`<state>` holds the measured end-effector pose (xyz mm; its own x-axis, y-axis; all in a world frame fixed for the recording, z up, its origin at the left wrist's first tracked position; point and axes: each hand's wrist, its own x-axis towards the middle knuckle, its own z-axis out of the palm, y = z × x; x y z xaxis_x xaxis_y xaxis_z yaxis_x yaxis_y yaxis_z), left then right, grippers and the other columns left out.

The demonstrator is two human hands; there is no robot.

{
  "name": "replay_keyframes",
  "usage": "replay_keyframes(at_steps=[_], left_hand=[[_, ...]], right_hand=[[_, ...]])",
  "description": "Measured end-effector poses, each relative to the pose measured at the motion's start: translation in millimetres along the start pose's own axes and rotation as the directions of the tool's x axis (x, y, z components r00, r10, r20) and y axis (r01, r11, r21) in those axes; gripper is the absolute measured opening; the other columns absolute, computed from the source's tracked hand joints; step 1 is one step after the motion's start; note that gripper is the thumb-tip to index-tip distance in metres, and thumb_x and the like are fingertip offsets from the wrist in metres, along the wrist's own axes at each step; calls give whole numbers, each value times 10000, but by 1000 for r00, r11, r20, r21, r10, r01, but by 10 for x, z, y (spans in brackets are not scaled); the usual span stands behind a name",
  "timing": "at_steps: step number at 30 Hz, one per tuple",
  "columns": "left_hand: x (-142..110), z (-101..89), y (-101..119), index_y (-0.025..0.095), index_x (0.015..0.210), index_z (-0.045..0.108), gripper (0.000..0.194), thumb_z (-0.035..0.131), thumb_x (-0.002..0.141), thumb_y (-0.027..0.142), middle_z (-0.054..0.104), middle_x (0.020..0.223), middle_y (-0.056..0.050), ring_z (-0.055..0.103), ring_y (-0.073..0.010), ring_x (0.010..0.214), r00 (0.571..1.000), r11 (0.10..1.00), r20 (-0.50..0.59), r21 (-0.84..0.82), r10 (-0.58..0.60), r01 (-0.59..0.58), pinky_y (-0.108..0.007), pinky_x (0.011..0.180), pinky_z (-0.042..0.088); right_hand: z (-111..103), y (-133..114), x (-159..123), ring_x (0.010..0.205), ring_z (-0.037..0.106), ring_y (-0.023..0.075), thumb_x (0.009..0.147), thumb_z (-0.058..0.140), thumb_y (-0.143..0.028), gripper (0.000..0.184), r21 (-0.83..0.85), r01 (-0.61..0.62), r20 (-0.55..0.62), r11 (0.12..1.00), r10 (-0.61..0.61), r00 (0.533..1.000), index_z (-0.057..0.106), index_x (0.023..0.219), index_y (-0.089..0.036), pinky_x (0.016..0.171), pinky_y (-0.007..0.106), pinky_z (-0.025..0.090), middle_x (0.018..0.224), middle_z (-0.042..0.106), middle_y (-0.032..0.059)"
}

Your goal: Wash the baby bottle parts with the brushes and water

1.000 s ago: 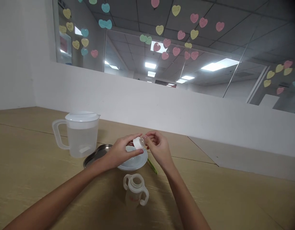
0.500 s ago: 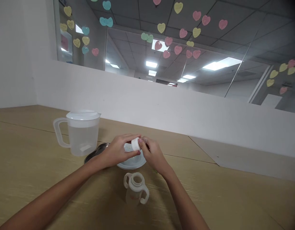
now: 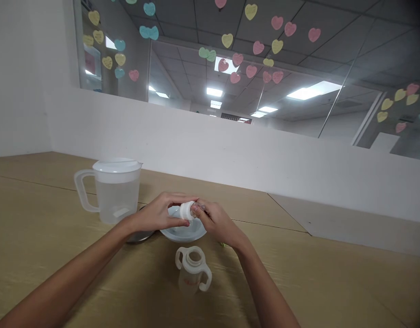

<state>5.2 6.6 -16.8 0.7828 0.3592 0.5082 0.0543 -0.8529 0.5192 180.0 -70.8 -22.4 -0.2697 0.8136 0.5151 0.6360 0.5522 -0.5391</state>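
Both my hands are held together above a shallow white plate (image 3: 182, 234). My left hand (image 3: 158, 212) grips a white screw collar (image 3: 186, 210) from a baby bottle. My right hand (image 3: 218, 223) pinches a clear teat (image 3: 199, 208) at the collar's end, and my fingers hide most of it. Below my hands, a two-handled plastic baby bottle (image 3: 193, 271) stands open at the top on the wooden table (image 3: 42, 205), with nothing touching it.
A lidded plastic pitcher (image 3: 117, 191) holding water stands to the left, and a metal tray (image 3: 138, 238) lies mostly hidden under my left forearm. A green item (image 3: 221, 244) barely shows by my right wrist. A white partition (image 3: 230, 159) and glass with paper hearts stand behind.
My hands have moved slightly left, carrying the collar and teat with them. The collar has turned, and my left forearm now covers more of the metal tray. The plate appears shifted slightly left.
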Motion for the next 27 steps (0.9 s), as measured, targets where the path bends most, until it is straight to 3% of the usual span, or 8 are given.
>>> replay_keyframes(at_steps=[10, 16, 19, 22, 27], left_hand=[[-48, -62, 66, 231, 1209, 543, 524, 676, 708, 306, 586, 1190, -68, 566, -226, 1039, 995, 993, -3, 62, 98, -97, -317, 862, 468], [-56, -124, 116, 237, 1187, 565, 503, 682, 699, 273, 582, 1198, -64, 566, -226, 1043, 991, 990, 41, 64, 124, -127, -312, 858, 470], [-69, -183, 126, 247, 1149, 595, 440, 664, 715, 268, 597, 1178, -49, 560, -223, 1055, 990, 989, 65, 73, 123, -127, -315, 887, 450], [-86, -259, 174, 266, 1139, 598, 412, 652, 731, 279, 601, 1173, -24, 547, -214, 1070, 988, 992, 117, 73, 97, -106, -307, 903, 433], [-59, -279, 78, 279, 1213, 529, 499, 647, 733, 341, 554, 1223, -12, 510, -211, 1095, 969, 981, 240, 193, -64, 17, -287, 915, 401]], right_hand=[[-80, -28, -27, 656, 399, 101, 910, 331, -397, 318, 213, 71, 96, 974, -93, 991, 475, 750, -162, 604, 216, 325, 721, 458, -4], [-85, -8, -24, 601, 326, 85, 898, 351, -441, 358, 267, 51, 140, 962, -91, 986, 421, 679, -166, 554, 217, 282, 659, 363, -24], [-87, 8, -49, 536, 284, 72, 884, 362, -478, 372, 418, -19, 216, 908, -80, 973, 416, 682, -170, 497, 211, 254, 613, 318, -41], [-122, -35, -94, 499, 247, 60, 868, 396, -494, 380, 527, -88, 256, 845, -60, 965, 414, 670, -170, 455, 201, 215, 597, 288, -50], [-199, -59, -98, 446, 248, 56, 816, 475, -514, 393, 569, -162, 190, 806, 62, 980, 399, 627, -178, 424, 199, 213, 524, 291, -70]])
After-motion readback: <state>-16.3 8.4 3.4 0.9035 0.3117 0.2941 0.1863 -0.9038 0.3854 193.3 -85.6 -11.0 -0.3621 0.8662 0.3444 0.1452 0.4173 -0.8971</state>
